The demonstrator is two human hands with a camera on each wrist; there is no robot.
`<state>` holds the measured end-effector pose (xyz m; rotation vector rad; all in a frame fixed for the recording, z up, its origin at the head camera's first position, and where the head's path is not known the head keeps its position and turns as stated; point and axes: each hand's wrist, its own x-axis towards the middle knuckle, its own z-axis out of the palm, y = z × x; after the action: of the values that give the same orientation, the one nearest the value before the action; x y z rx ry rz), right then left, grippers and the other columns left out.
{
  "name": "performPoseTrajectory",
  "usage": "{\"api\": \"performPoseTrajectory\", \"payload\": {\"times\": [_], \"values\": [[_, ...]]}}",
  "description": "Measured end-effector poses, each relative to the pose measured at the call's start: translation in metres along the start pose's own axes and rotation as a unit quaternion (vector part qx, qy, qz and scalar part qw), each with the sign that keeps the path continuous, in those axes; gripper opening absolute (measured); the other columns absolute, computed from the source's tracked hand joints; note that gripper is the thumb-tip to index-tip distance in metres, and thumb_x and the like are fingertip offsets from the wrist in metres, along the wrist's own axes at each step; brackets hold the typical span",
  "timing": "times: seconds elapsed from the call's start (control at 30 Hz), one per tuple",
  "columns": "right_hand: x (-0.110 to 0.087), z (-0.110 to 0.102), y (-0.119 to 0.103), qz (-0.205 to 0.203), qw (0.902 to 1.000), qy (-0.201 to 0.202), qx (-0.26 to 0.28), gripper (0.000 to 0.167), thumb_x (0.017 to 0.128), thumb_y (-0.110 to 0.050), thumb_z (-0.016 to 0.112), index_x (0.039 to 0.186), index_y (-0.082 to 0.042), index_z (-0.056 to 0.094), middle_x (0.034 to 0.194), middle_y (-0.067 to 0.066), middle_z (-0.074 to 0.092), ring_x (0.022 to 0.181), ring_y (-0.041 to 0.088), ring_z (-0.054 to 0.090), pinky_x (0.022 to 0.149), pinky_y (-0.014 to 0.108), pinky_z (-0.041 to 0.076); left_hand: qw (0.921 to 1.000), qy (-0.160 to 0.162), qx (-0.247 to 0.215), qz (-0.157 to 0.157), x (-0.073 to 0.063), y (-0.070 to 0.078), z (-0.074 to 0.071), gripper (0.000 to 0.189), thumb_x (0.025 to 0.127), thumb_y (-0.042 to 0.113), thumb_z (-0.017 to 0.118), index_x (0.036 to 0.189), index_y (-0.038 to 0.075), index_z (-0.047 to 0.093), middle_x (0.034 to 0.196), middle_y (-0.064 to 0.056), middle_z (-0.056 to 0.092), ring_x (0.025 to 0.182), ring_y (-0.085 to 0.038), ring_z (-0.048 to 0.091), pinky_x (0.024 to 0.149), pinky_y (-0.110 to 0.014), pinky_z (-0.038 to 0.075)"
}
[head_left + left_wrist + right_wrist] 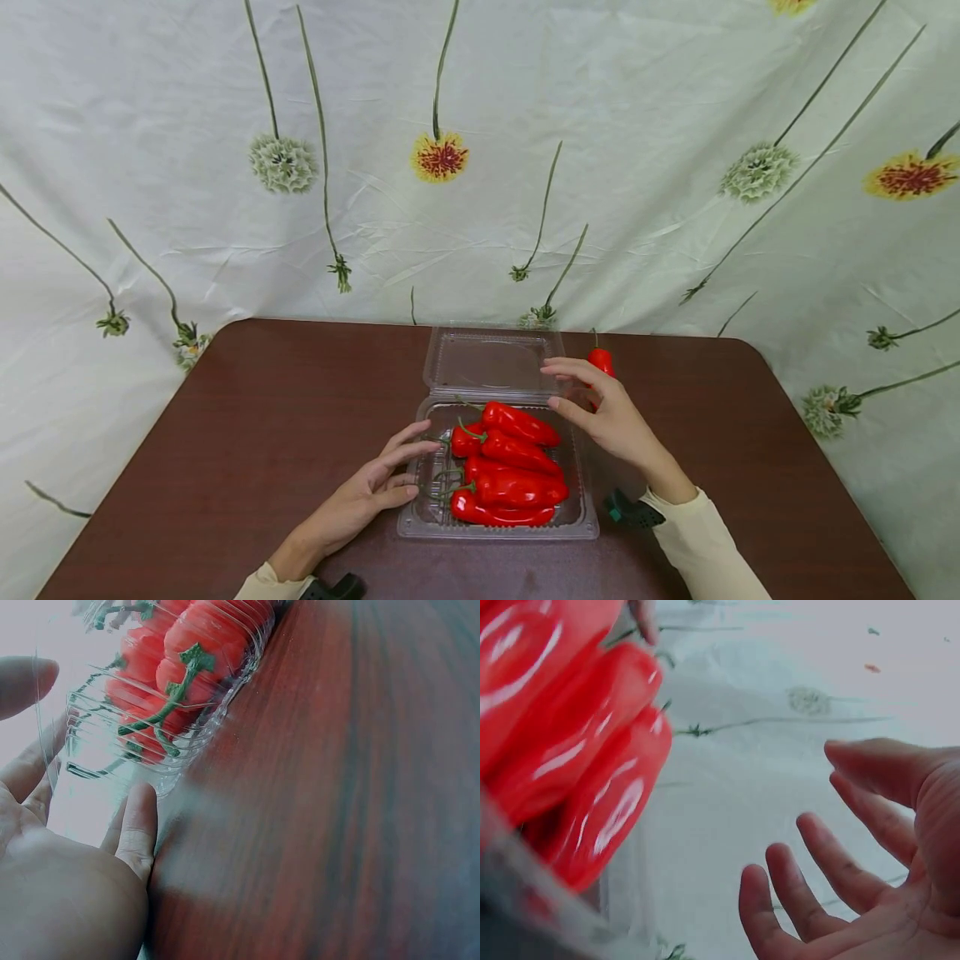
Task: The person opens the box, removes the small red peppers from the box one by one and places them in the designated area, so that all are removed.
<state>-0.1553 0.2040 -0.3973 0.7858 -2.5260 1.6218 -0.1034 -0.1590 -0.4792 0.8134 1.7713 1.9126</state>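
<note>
A clear plastic clamshell container (498, 531) lies on the table with its lid (487, 360) folded back, away from me. Several glossy red peppers (517, 487) with green stems are heaped in its base, stems mostly to the left. My left hand (358, 493) is at the container's left side, its fingers extended and spread along the wall. Above the right rear corner hovers my right hand (611, 417), fingers loosely bent and nothing held, as the right wrist view confirms. One more red pepper (600, 360) lies on the table beyond the right hand, which partly hides it.
The dark reddish-brown wooden table (300, 400) has rounded far corners. Behind it hangs a pale cloth (645, 108) printed with flowers and stems. A dark wrist strap (636, 510) sits at the right sleeve.
</note>
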Motion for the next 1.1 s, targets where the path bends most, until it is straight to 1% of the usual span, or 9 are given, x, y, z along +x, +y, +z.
{"api": "performPoseTrajectory", "payload": {"times": [0.17,0.3,0.4,0.57,0.7,0.8,0.9,0.97,1.1], "values": [[-0.006,0.005,-0.012,-0.025,0.9967,-0.064,0.044,0.042,0.091,-0.003,0.071,0.131,-0.012,0.063,0.14,0.009,0.057,0.125,0.018,0.055,0.097,0.045,0.052,1.0,-0.002,-0.003,0.002,0.0,0.0,0.0,0.053,0.101,-0.003,0.048,0.152,-0.002,0.035,0.166,-0.02,-0.005,0.144,0.003,0.026,0.103,-0.024,0.042],[-0.008,0.009,-0.017,-0.018,0.9898,-0.126,0.063,0.038,0.092,-0.006,0.071,0.129,-0.006,0.063,0.139,0.011,0.058,0.128,0.018,0.053,0.099,0.049,0.05,1.0,-0.004,-0.003,0.005,0.0,0.0,0.0,0.052,0.101,-0.003,0.048,0.152,-0.003,0.034,0.167,-0.017,-0.004,0.144,0.003,0.026,0.102,-0.024,0.042],[-0.009,0.012,-0.02,-0.01,0.9844,-0.163,0.065,0.036,0.092,-0.01,0.071,0.127,-0.005,0.064,0.138,0.012,0.059,0.13,0.018,0.052,0.101,0.05,0.049,1.0,-0.005,-0.004,0.005,-0.001,0.0,0.0,0.052,0.102,-0.003,0.047,0.152,-0.003,0.034,0.167,-0.015,-0.003,0.144,0.003,0.026,0.102,-0.024,0.041],[-0.012,0.018,-0.024,0.005,0.9768,-0.203,0.069,0.035,0.093,-0.014,0.071,0.127,-0.01,0.066,0.133,0.006,0.063,0.128,0.019,0.053,0.1,0.046,0.051,1.0,0.0,0.002,0.0,0.0,0.0,0.001,0.052,0.102,-0.003,0.048,0.152,-0.002,0.035,0.167,-0.014,-0.001,0.144,0.003,0.027,0.102,-0.025,0.042],[-0.015,0.025,-0.027,0.02,0.9698,-0.234,0.065,0.037,0.093,-0.019,0.071,0.129,-0.015,0.065,0.133,0.002,0.064,0.128,0.019,0.053,0.1,0.046,0.05,1.0,0.001,0.006,0.0,0.0,0.001,0.001,0.051,0.101,-0.002,0.048,0.151,-0.003,0.036,0.167,-0.016,-0.001,0.143,0.003,0.028,0.102,-0.025,0.042],[-0.017,0.029,-0.026,0.027,0.965,-0.258,0.041,0.039,0.092,-0.022,0.073,0.13,-0.021,0.064,0.135,-0.001,0.062,0.129,0.018,0.051,0.103,0.044,0.048,1.0,0.002,0.008,-0.005,0.0,0.001,0.002,0.051,0.102,-0.002,0.048,0.151,-0.002,0.036,0.167,-0.017,-0.003,0.143,0.003,0.028,0.102,-0.025,0.042],[-0.019,0.031,-0.025,0.013,0.9623,-0.271,0.009,0.04,0.091,-0.022,0.073,0.129,-0.022,0.064,0.137,0.001,0.06,0.131,0.019,0.049,0.106,0.041,0.046,0.9999,0.0,0.008,-0.008,0.0,0.001,0.001,0.051,0.102,-0.002,0.047,0.152,-0.002,0.035,0.166,-0.019,-0.004,0.143,0.003,0.028,0.103,-0.026,0.042],[-0.022,0.032,-0.025,-0.004,0.9614,-0.275,-0.014,0.039,0.09,-0.021,0.074,0.128,-0.022,0.065,0.139,0.002,0.059,0.132,0.02,0.048,0.108,0.041,0.043,1.0,-0.001,0.006,-0.007,0.0,0.001,0.001,0.051,0.102,-0.002,0.047,0.152,-0.002,0.035,0.166,-0.019,-0.004,0.143,0.003,0.028,0.103,-0.027,0.042],[-0.028,0.034,-0.026,-0.016,0.9618,-0.268,-0.053,0.036,0.091,-0.02,0.073,0.126,-0.022,0.066,0.138,0.003,0.06,0.13,0.021,0.049,0.106,0.04,0.044,1.0,0.0,0.003,-0.007,0.0,0.001,0.001,0.051,0.102,-0.002,0.047,0.152,-0.002,0.035,0.166,-0.019,-0.005,0.143,0.003,0.028,0.103,-0.026,0.042]]}}
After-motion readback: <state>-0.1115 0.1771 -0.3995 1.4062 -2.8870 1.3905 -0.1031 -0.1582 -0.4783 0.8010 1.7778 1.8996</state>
